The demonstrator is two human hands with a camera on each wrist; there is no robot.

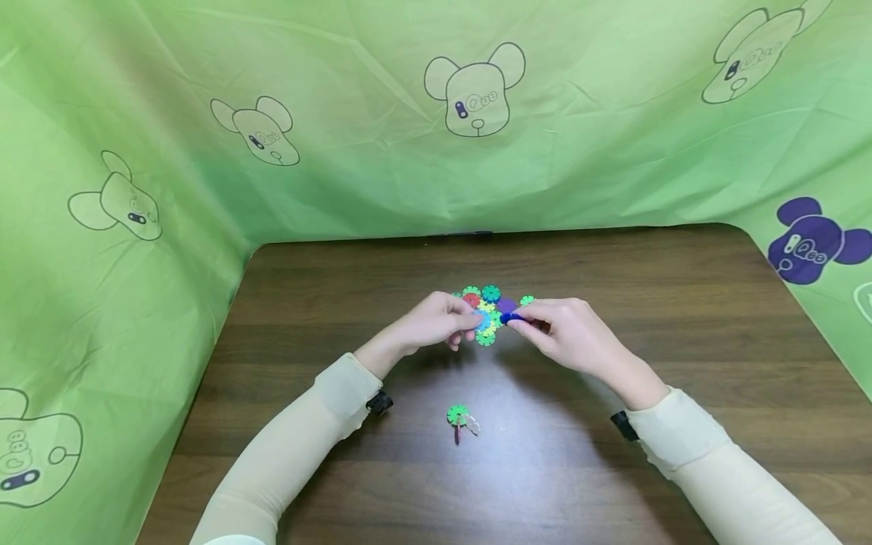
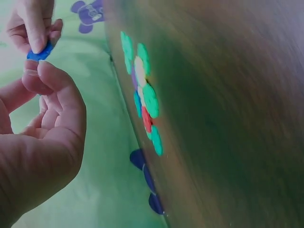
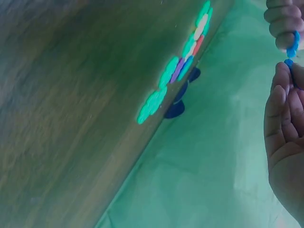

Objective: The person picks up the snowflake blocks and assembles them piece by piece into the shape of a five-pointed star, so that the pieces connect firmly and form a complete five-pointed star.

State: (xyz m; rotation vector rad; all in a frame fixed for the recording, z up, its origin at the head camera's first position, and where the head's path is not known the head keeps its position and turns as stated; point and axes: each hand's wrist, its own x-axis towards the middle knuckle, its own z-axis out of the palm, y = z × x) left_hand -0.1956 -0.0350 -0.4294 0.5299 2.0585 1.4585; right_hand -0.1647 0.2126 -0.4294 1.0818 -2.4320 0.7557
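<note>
My left hand (image 1: 432,324) pinches a light blue notched disc (image 3: 294,44) between thumb and fingers. Opposite it, my right hand (image 1: 571,333) grips a dark blue notched disc (image 1: 511,318) at the fingertips. The right wrist view has the two discs edge to edge above the table; whether they touch I cannot tell. Behind the hands lies a flat group of discs in several colours, among them a teal disc (image 1: 491,293), a red disc (image 2: 147,118) and a purple disc (image 3: 177,70). The hands partly cover this group in the head view.
Closer to me on the brown wooden table (image 1: 327,469) are a green disc (image 1: 458,413), a dark red piece (image 1: 458,433) seen edge-on and a clear piece (image 1: 473,427). A green cloth (image 1: 354,174) with mouse-head prints rises behind the table and along its sides.
</note>
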